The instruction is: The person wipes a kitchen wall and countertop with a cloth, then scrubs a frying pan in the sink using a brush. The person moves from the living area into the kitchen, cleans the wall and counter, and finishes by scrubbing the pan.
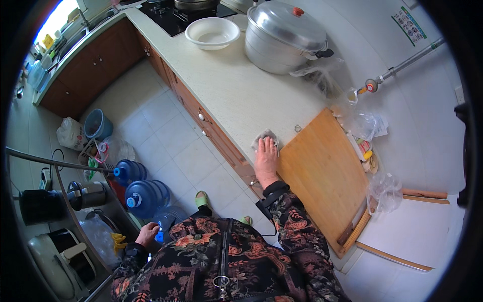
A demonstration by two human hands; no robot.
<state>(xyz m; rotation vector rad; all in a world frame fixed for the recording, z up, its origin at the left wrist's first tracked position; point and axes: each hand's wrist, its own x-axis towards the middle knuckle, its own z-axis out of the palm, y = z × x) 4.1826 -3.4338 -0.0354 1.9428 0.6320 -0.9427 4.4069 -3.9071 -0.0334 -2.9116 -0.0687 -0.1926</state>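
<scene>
My right hand (266,160) lies flat on a grey cloth (267,136) at the front edge of the pale countertop (241,94). Just right of it is a large wooden board (324,170), and a small ring (297,128) rests by the board's edge. My left hand (148,233) hangs low at my side with bent fingers, near the blue cap of a clear water bottle (169,217); whether it holds anything cannot be told. Farther back on the counter stand a white plastic basin (212,33) and a big lidded aluminium pot (286,37).
Plastic bags (362,122) and small packets line the wall behind the board. A black gas hob (181,15) is at the counter's far end. Blue water jugs (148,198) stand on the floor at left, beside a metal rack with appliances. Drawer knobs jut from the counter front.
</scene>
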